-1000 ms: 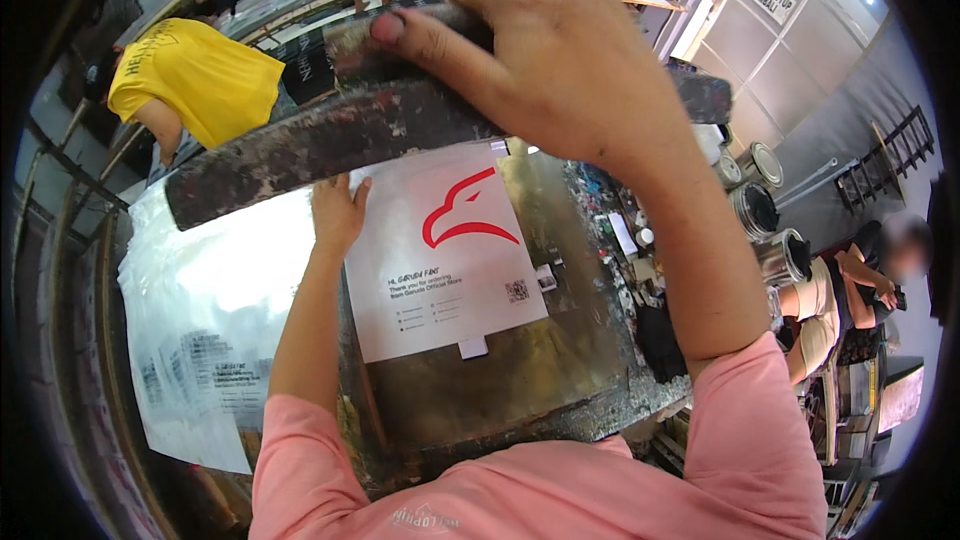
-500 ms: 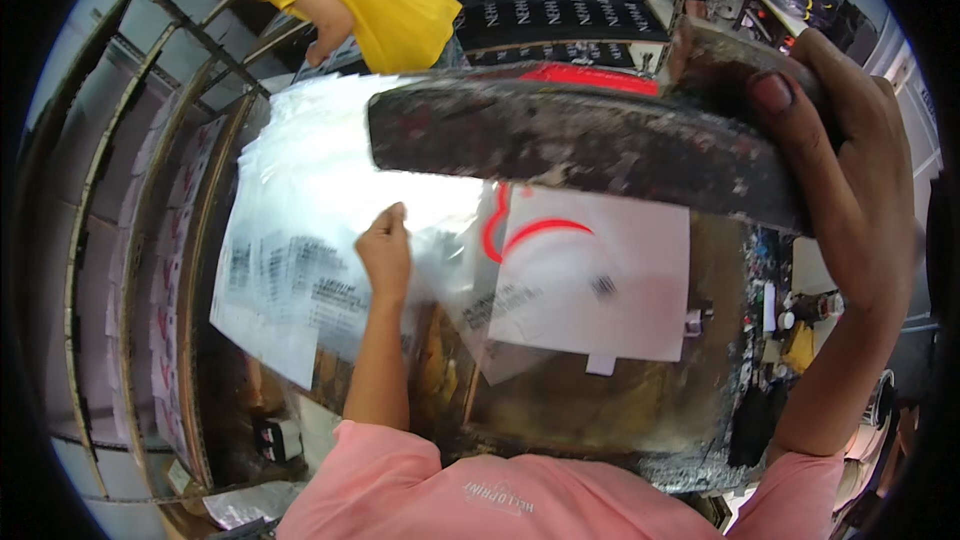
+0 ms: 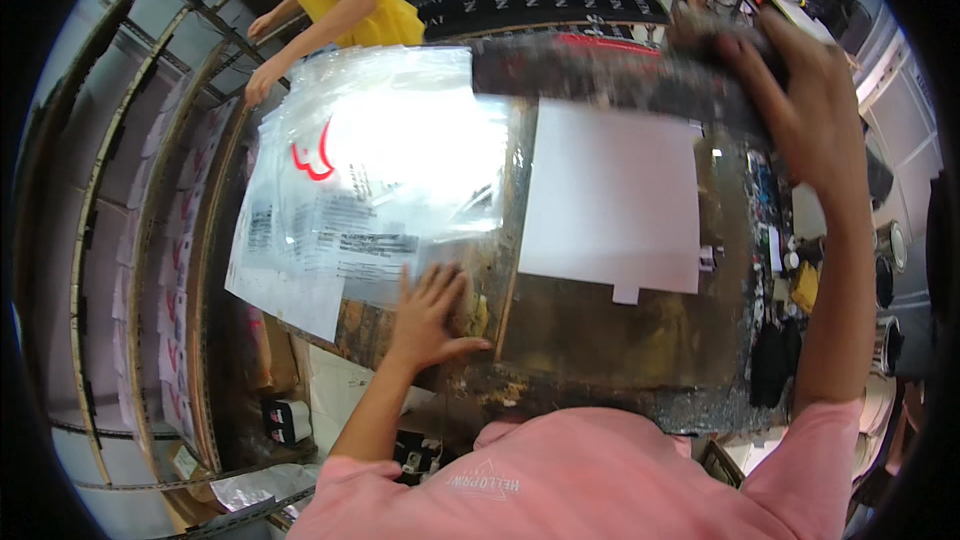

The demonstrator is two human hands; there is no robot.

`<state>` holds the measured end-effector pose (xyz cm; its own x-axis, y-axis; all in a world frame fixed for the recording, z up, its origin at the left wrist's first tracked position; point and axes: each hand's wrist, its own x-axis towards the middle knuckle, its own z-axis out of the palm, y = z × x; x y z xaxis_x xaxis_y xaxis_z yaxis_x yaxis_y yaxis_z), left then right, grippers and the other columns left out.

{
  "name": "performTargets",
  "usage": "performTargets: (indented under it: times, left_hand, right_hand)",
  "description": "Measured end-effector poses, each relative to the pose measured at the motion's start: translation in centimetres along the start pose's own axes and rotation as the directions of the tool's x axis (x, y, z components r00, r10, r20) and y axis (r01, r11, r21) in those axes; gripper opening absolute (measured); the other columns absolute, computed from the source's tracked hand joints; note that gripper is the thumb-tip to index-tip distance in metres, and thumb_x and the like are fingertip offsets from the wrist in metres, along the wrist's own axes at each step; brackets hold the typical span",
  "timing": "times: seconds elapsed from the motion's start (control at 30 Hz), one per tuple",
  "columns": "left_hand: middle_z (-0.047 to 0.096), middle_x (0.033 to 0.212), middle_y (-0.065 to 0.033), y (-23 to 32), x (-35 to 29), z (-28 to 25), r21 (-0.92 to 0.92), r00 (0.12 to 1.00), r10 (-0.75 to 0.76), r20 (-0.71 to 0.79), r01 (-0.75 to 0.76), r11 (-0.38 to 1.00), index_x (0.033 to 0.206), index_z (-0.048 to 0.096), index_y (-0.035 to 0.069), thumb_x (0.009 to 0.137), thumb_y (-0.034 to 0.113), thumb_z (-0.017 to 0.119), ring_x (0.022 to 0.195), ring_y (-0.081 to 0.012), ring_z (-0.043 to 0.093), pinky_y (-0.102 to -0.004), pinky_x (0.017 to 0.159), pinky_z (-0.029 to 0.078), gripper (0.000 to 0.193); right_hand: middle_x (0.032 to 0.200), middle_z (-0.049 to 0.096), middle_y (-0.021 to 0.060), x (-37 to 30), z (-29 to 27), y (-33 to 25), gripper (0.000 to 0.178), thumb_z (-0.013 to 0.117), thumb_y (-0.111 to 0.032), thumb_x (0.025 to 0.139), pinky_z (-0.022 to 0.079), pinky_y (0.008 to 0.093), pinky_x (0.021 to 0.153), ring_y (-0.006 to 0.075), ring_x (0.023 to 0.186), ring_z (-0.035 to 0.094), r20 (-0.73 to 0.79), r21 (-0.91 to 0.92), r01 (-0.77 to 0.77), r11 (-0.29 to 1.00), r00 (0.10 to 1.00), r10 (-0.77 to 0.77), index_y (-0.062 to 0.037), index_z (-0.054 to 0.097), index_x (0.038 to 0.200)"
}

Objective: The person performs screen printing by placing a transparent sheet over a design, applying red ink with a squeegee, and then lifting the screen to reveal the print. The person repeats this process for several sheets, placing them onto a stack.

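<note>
from my remote seat i have the right grip at two o'clock, thumb and fingers clamped on one end of a dark, blurred frame that spans twelve to two. the left grip, at seven, has its fingers spread apart with nothing between them, near the clear plastic sheets at ten; i cannot tell if they touch. i judge that a slip of that one-ended hold could drop the frame askew onto the white sheet, lying between two and three on the desk, and a careless brush of the left could skew the plastic. the frame's long axis runs nearly nine to three, its edge facing six; the white sheet's tab points to six.
</note>
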<state>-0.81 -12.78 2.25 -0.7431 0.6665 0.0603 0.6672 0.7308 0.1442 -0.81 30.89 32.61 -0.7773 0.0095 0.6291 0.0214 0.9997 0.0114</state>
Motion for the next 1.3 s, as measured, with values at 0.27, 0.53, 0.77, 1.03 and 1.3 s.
performTargets:
  times: [0.27, 0.53, 0.77, 1.03, 1.3]
  left_hand:
    - [0.038, 0.168, -0.0246, 19.5, 18.8, 4.3, -0.217, 0.961, 0.255, -0.105, -0.272, 0.937, 0.157, 0.047, -0.001, 0.072, 0.089, 0.07, 0.156, -0.0468, 0.033, -0.0671, 0.128, 0.014, 0.126]
    - [0.051, 0.154, -0.0209, 24.8, 21.0, 5.9, -0.221, 0.913, 0.35, -0.211, -0.393, 0.892, 0.142, 0.063, 0.0, 0.065, 0.093, 0.069, 0.141, -0.0427, 0.048, -0.0831, 0.121, 0.006, 0.121]
    - [0.053, 0.152, -0.017, 24.7, 20.7, 6.1, -0.248, 0.921, 0.365, -0.134, -0.388, 0.888, 0.14, 0.067, 0.005, 0.067, 0.09, 0.071, 0.138, -0.0393, 0.051, -0.0841, 0.12, 0.004, 0.112]
    - [0.061, 0.14, -0.017, 24.6, 20.5, 3.0, -0.193, 0.872, 0.424, -0.245, -0.473, 0.86, 0.137, 0.068, 0.005, 0.071, 0.074, 0.084, 0.13, -0.0349, 0.058, -0.0741, 0.123, 0.023, 0.096]
    - [0.07, 0.12, -0.0115, 11.7, 13.6, -10.3, -0.994, 0.922, -0.378, 0.081, 0.049, -0.093, 0.166, 0.029, 0.002, 0.068, 0.024, 0.104, 0.107, -0.019, 0.069, -0.0316, 0.086, 0.059, 0.125]
  right_hand:
    - [0.083, 0.069, 0.0239, -0.8, 1.9, 5.4, 0.062, 0.062, -0.061, 0.102, 0.051, 0.0495, 0.076, 0.0422, 0.076, 0.067, -0.107, 0.019, 0.16, 0.987, 0.982, -0.157, 0.0005, 0.074, 0.099]
    - [0.081, 0.068, 0.0205, -0.3, 2.4, 6.3, 0.062, 0.058, -0.062, 0.102, 0.05, 0.049, 0.081, 0.0376, 0.079, 0.066, 0.058, 0.103, 0.1, 0.99, 0.993, -0.107, -0.0017, 0.068, 0.09]
    - [0.082, 0.068, 0.0215, 0.3, 2.7, 7.3, 0.06, 0.062, -0.06, 0.1, 0.049, 0.0498, 0.082, 0.0397, 0.08, 0.067, 0.083, 0.145, 0.086, 0.986, 0.992, -0.099, -0.0014, 0.068, 0.091]
    - [0.084, 0.068, 0.0226, 0.4, 1.3, 5.8, 0.058, 0.067, -0.058, 0.099, 0.049, 0.0508, 0.083, 0.0421, 0.082, 0.067, 0.033, 0.152, 0.011, 0.988, 0.999, -0.016, -0.001, 0.069, 0.093]
    - [0.109, 0.063, 0.0145, -9.3, 2.9, 1.0, 0.046, 0.077, -0.041, 0.091, 0.037, 0.0642, 0.103, 0.0363, 0.11, 0.061, 0.376, 0.116, 0.016, 0.993, 0.925, -0.059, -0.0054, 0.061, 0.116]
